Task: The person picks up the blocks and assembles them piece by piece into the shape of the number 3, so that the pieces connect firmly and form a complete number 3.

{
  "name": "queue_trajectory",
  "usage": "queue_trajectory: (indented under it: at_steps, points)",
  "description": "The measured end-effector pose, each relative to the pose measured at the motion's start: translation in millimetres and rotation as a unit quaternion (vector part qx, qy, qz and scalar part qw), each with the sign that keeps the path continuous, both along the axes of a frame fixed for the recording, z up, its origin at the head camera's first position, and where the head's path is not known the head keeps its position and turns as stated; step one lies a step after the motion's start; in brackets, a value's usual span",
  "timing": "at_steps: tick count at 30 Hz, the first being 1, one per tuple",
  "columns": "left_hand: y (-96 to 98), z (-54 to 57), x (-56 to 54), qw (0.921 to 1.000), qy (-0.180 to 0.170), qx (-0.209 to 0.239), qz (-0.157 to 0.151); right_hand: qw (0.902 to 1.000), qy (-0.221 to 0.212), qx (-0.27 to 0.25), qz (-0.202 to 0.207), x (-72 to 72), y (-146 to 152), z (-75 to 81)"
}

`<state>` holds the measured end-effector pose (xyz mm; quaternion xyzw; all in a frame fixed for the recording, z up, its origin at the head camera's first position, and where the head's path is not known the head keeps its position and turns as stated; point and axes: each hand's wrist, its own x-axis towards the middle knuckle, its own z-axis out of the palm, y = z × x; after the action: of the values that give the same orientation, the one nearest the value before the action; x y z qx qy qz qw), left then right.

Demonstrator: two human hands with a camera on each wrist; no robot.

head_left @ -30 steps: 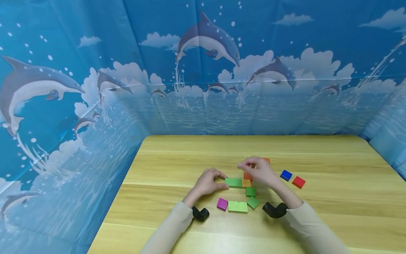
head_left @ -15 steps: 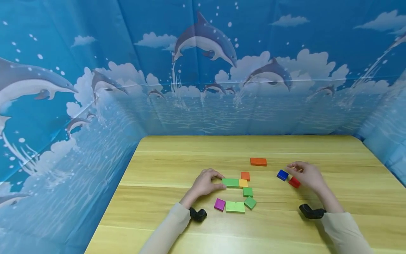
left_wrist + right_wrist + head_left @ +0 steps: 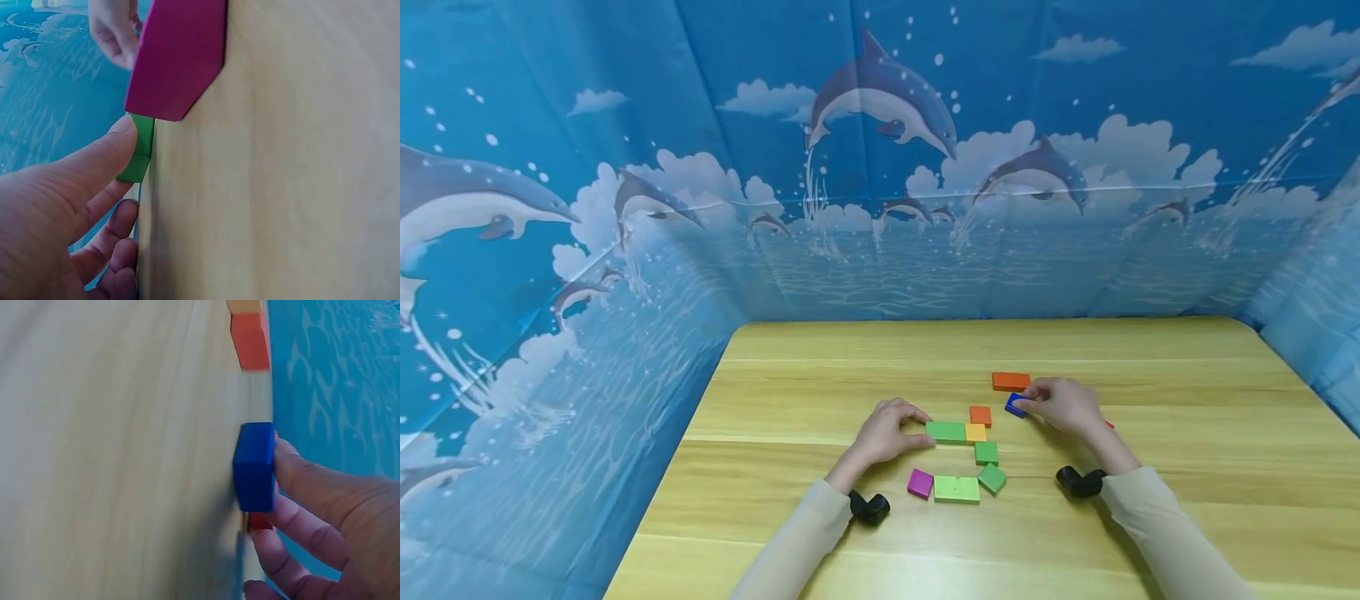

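While the right hand (image 3: 1066, 407) pinches the blue block (image 3: 1016, 406) between thumb and fingers, lower right of the head view's centre, the left hand (image 3: 889, 430) grips the long green block (image 3: 946, 432) at lower centre, thumb and forefinger parted across its left end; a yellow-orange block (image 3: 975, 432) touches its right.

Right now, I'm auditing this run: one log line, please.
left hand: grips long green block | right hand: pinches blue block | purple block: untouched
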<state>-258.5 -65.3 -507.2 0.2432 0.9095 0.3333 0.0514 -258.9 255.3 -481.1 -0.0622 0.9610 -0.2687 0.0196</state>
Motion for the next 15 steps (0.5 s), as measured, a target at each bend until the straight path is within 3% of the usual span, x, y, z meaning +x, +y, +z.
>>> queue_trajectory:
  at_steps: [6, 15]
  points:
    - [1.1, -1.4, 1.5, 1.0000, -0.002, 0.003, -0.003, 0.9990, -0.034, -0.026, -0.015, -17.5, -21.9, -3.1]
    - [1.4, 0.2, 0.9, 1.0000, 0.006, 0.004, -0.001, 0.9950, -0.060, -0.076, -0.024, -28.9, -44.8, -2.6]
